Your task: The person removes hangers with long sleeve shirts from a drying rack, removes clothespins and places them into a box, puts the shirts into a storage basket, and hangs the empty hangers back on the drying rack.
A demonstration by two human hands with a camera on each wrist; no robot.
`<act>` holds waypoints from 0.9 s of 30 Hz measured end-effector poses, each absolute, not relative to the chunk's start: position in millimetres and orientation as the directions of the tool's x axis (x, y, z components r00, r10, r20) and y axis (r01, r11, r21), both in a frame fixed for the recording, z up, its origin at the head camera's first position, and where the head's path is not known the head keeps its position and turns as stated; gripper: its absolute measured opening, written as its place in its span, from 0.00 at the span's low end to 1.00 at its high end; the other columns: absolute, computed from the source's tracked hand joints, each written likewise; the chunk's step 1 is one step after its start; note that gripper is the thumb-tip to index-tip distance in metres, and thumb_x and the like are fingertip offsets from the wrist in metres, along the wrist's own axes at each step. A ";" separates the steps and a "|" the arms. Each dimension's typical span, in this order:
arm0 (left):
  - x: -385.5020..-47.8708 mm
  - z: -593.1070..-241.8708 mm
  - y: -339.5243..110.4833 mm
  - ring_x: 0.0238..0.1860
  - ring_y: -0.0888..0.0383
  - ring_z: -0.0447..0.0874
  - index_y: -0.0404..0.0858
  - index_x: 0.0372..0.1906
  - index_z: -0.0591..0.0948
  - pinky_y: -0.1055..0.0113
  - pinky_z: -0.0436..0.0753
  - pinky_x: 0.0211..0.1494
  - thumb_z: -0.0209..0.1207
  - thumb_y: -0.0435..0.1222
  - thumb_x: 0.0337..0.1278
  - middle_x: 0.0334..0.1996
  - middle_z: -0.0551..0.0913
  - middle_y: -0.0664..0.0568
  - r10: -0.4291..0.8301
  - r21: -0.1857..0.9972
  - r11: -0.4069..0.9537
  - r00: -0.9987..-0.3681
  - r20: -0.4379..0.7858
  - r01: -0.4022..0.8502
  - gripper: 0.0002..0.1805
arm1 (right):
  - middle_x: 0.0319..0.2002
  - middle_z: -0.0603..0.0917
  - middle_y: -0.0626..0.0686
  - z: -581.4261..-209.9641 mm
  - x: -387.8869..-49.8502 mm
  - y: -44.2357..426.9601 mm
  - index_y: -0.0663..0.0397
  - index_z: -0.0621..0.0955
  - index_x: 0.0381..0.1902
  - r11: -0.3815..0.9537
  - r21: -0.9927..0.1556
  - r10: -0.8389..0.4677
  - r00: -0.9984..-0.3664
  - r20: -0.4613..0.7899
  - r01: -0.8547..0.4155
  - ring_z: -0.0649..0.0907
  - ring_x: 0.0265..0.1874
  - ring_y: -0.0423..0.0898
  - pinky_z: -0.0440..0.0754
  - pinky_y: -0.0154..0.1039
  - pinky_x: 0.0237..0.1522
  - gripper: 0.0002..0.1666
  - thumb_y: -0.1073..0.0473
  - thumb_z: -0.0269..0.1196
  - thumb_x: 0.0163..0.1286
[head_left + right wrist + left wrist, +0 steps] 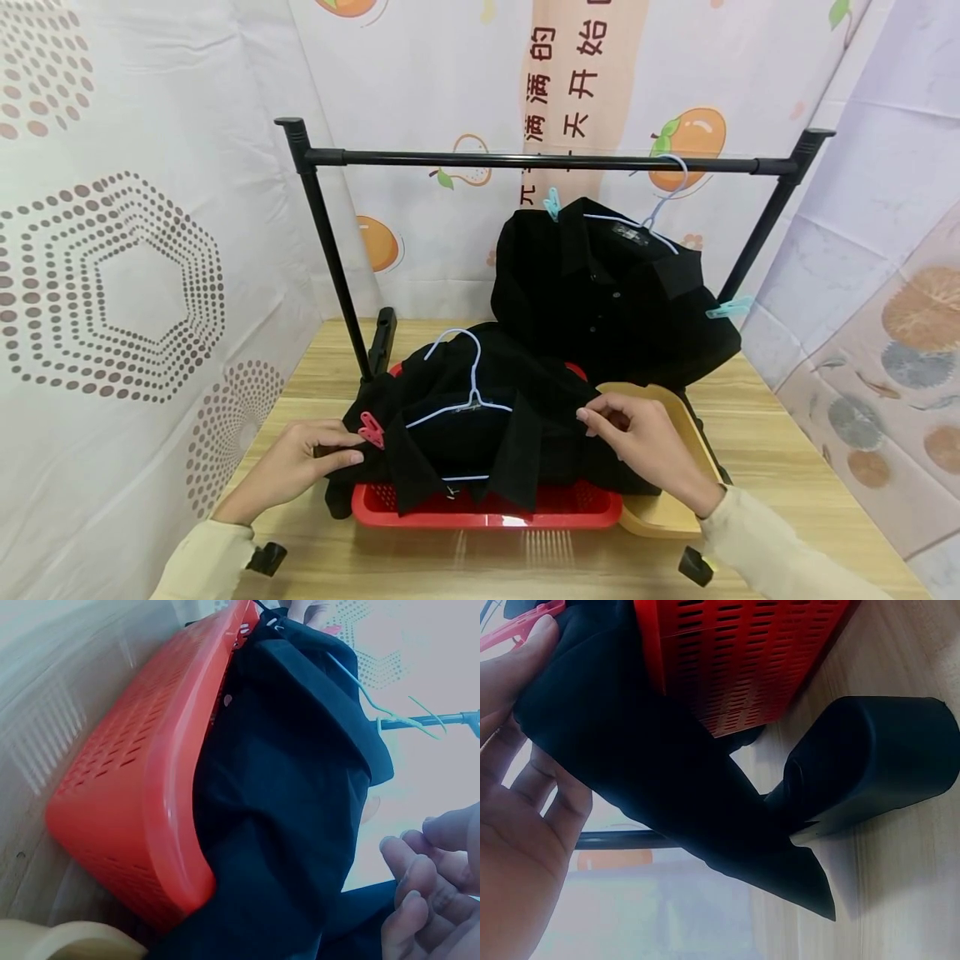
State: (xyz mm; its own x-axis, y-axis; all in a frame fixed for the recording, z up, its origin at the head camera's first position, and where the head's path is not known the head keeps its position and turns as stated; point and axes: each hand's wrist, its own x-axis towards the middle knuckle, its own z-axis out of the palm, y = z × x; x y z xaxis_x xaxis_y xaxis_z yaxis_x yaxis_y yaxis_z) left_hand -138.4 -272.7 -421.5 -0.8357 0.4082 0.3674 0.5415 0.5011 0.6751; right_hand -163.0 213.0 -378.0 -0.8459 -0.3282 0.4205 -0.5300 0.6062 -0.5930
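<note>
Left hand (296, 458) is nearly closed, thumb and fingers pinching the edge of a black shirt (562, 450), while the right hand (637, 429) is about half open, fingers loosely curled with nothing in them, just off the cloth on its side. So the shirt's lying between the two, collar points toward the person, and a flap of it hangs beside the left fingers. Red basket (487, 522) underneath is mostly covered, so can't see into it, just the front and a bit of mesh. Blue hanger (474, 385) sits in the collar, hook pointing away, parts of it buried in cloth. Smallest is the pink clip (371, 429), right by the left thumb; can't tell if they're touching.
</note>
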 end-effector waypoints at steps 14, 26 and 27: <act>-138.0 -419.9 -271.7 0.25 0.66 0.74 0.47 0.48 0.92 0.66 0.77 0.26 0.71 0.34 0.60 0.33 0.86 0.66 0.407 0.665 0.510 -0.834 0.373 0.546 0.12 | 0.26 0.83 0.38 -379.4 -164.0 193.2 0.42 0.87 0.36 0.562 -0.614 -0.383 -0.833 0.400 -0.554 0.75 0.21 0.38 0.71 0.33 0.23 0.04 0.54 0.69 0.73; -138.3 -420.7 -271.6 0.25 0.66 0.74 0.45 0.47 0.92 0.67 0.76 0.26 0.71 0.32 0.60 0.32 0.86 0.66 0.414 0.656 0.496 -0.819 0.398 0.569 0.11 | 0.26 0.84 0.35 -374.1 -164.6 166.1 0.39 0.87 0.37 0.540 -0.628 -0.412 -0.827 0.382 -0.560 0.76 0.21 0.38 0.73 0.34 0.24 0.04 0.51 0.67 0.74; -138.1 -420.4 -271.4 0.25 0.66 0.74 0.45 0.47 0.92 0.67 0.76 0.26 0.71 0.32 0.60 0.32 0.86 0.66 0.414 0.655 0.495 -0.818 0.400 0.571 0.11 | 0.26 0.84 0.35 -373.6 -164.9 163.7 0.39 0.87 0.37 0.536 -0.630 -0.416 -0.826 0.381 -0.561 0.76 0.21 0.38 0.73 0.34 0.24 0.04 0.51 0.68 0.74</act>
State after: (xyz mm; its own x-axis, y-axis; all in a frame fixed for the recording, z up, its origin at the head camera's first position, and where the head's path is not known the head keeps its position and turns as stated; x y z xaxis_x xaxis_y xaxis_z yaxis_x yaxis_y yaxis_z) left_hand -138.1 -271.4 -420.4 -0.8176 0.4145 0.3996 0.5710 0.4952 0.6548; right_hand -164.9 163.7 -373.6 -0.8257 -0.4156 0.3814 -0.5612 0.5363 -0.6305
